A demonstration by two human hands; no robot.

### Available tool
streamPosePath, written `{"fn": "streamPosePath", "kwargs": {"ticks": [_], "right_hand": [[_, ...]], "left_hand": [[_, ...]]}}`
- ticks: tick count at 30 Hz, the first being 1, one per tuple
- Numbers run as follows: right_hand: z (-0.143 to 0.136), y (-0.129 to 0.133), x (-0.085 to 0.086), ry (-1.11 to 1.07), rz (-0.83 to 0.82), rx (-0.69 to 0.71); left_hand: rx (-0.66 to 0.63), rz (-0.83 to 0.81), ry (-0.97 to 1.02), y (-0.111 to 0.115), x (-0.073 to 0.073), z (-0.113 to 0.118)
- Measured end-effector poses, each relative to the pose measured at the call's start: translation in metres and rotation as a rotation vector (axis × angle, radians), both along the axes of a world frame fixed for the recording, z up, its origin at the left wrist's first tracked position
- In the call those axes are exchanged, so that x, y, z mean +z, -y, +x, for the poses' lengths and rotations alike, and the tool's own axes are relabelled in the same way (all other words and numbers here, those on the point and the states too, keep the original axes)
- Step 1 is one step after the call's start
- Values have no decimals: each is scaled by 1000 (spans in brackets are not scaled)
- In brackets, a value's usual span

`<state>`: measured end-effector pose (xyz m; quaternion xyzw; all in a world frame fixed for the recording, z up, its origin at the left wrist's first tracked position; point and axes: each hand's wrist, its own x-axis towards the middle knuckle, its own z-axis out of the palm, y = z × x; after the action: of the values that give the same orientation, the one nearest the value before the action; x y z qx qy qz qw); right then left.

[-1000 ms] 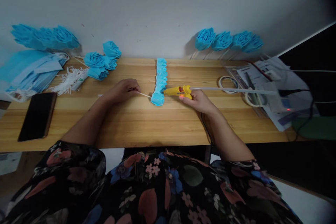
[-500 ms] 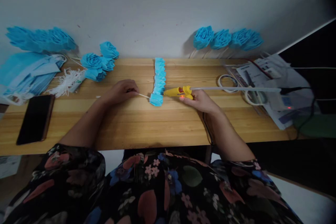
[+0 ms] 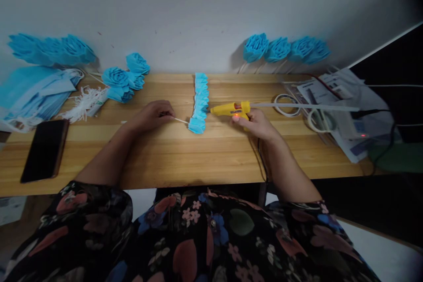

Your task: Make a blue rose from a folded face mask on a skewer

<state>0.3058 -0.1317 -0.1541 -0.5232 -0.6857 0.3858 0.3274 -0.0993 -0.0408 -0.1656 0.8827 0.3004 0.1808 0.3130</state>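
Observation:
A pleated blue strip [image 3: 201,97] lies lengthwise on the wooden table, its near end wrapped around a thin white stick [image 3: 181,120]. My left hand [image 3: 153,115] pinches the free end of that stick, to the left of the strip. In my right hand [image 3: 259,124] is a yellow glue gun [image 3: 228,109], its nozzle pointing left at the strip's right edge. A red light glows on the gun near my thumb. From the gun's rear a long pale glue stick [image 3: 307,106] sticks out to the right.
Blue flowers [image 3: 115,77] lie at the back left, beside stacked face masks [image 3: 39,92] and white cords [image 3: 86,102]. More blue flowers [image 3: 256,47] lean on the wall at right. A phone [image 3: 45,150] lies left. Tape rolls [image 3: 287,105], scissors and papers [image 3: 355,145] are at right.
My right hand has shifted the glue gun slightly right and up, away from the lower part of the strip. The left hand, stick and strip stay in place.

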Motion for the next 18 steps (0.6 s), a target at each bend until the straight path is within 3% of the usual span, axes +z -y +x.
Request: {"fn": "streamPosePath", "kwargs": {"ticks": [5, 18], "right_hand": [[-10, -2, -6, -11, -42, -53], [-34, 0, -21, 40, 56, -50]], "left_hand": [[10, 9, 4, 0, -1, 1], [35, -12, -13, -1, -5, 0]]}}
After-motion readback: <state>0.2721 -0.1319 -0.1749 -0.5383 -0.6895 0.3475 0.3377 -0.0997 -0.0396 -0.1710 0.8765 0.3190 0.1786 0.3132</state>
